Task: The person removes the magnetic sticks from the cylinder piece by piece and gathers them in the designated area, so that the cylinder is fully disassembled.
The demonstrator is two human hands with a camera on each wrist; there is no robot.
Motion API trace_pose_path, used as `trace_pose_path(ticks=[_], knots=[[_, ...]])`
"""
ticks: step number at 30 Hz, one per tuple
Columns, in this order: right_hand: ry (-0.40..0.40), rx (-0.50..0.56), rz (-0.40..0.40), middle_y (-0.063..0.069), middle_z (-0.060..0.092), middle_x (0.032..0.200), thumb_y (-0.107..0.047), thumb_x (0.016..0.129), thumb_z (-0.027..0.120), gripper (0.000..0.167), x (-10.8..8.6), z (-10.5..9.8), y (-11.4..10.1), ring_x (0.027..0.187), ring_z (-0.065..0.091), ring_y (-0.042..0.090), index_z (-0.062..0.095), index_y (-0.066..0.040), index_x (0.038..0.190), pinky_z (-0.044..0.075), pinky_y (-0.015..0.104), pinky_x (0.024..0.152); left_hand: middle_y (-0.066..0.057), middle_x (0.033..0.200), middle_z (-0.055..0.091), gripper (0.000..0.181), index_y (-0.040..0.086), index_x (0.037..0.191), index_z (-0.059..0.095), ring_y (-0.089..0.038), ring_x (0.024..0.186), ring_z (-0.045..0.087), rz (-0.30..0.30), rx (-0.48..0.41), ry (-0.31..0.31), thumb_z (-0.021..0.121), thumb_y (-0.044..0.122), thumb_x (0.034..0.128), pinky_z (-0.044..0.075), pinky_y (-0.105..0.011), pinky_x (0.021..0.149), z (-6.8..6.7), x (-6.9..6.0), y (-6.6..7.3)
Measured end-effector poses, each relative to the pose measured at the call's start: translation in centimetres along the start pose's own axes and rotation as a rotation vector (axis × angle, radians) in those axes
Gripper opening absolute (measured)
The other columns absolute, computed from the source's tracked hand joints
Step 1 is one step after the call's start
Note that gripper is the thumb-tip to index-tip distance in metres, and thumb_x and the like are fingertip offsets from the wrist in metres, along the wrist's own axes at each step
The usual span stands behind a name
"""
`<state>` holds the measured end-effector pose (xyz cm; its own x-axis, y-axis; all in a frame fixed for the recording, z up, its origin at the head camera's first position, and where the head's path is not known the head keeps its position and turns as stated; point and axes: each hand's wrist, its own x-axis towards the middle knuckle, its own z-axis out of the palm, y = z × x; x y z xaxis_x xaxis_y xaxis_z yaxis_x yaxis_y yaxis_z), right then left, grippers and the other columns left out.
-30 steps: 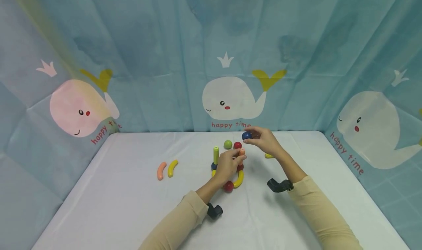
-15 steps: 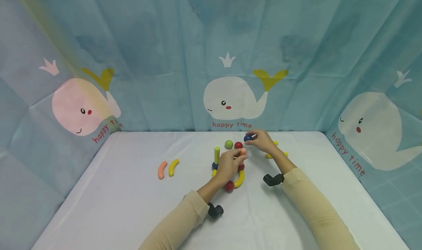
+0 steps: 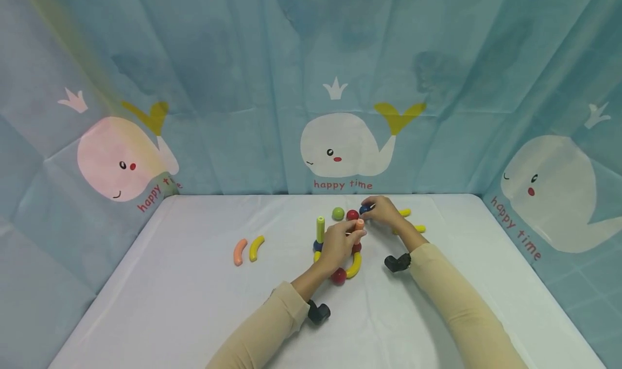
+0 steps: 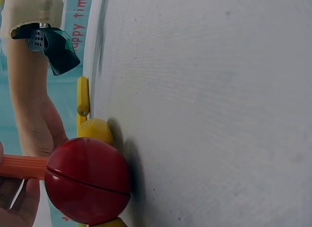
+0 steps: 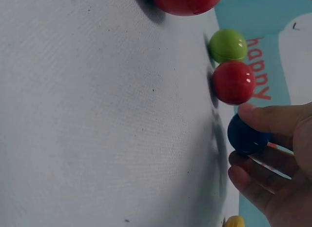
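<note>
My left hand pinches an upright orange stick, whose lower end meets a red ball in the left wrist view. A green stick stands on a dark blue ball to the left. Curved yellow pieces lead down to another red ball in front. My right hand holds a blue ball between thumb and fingers, low over the table beside a loose red ball. A light green ball lies beyond that red one.
On the left of the white table lie a curved orange piece and a curved yellow piece. More yellow pieces lie behind my right forearm. A whale-print curtain rises behind the table's far edge.
My right hand has come down and slightly nearer with the blue ball, to beside the loose red ball. My left hand has kept its pinch on the orange stick, nearly still.
</note>
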<state>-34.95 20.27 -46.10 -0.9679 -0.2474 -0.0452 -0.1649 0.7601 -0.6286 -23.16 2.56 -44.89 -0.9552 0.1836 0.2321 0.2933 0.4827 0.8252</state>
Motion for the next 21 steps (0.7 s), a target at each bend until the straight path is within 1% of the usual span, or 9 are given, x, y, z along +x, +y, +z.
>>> trace_pose_path(ticks=[5,9,15,21], knots=[[-0.031,0.015,0.051,0.021,0.064,0.123,-0.014,0.085,0.071,0.042,0.02,0.14,-0.24,0.109,0.062,0.034,0.063,0.001,0.123,0.053,0.044,0.095,-0.003,0.101,0.075,0.029,0.01,0.117,0.071,-0.007,0.081,0.066,0.01,0.011,0.006,0.067,0.024,0.092,0.054,-0.015,0.075,0.06,0.03,-0.02],[-0.046,0.037,0.08,0.021,0.062,0.125,-0.013,0.086,0.071,0.042,-0.16,0.24,-0.48,0.112,0.061,0.034,0.062,0.0,0.125,0.052,0.045,0.097,-0.002,0.099,0.075,0.027,0.011,0.116,0.071,-0.006,0.079,0.064,0.009,0.002,0.003,0.067,0.024,0.0924,0.054,-0.014,0.074,-0.03,0.0,0.09],[-0.049,0.053,0.098,0.02,0.062,0.126,-0.013,0.086,0.07,0.044,-0.28,0.33,-0.43,0.114,0.06,0.035,0.061,-0.002,0.127,0.05,0.047,0.1,-0.003,0.099,0.075,0.026,0.01,0.115,0.071,-0.007,0.08,0.065,0.023,-0.005,0.005,0.066,0.023,0.0926,0.055,-0.016,0.075,-0.01,0.01,0.03],[-0.052,0.044,0.102,0.02,0.063,0.125,-0.013,0.086,0.071,0.043,-0.15,0.18,-0.25,0.111,0.061,0.033,0.061,-0.003,0.127,0.052,0.045,0.096,-0.002,0.099,0.074,0.026,0.011,0.115,0.071,-0.007,0.082,0.067,0.022,-0.006,-0.014,0.066,0.023,0.0931,0.055,-0.016,0.076,0.06,-0.02,0.0]])
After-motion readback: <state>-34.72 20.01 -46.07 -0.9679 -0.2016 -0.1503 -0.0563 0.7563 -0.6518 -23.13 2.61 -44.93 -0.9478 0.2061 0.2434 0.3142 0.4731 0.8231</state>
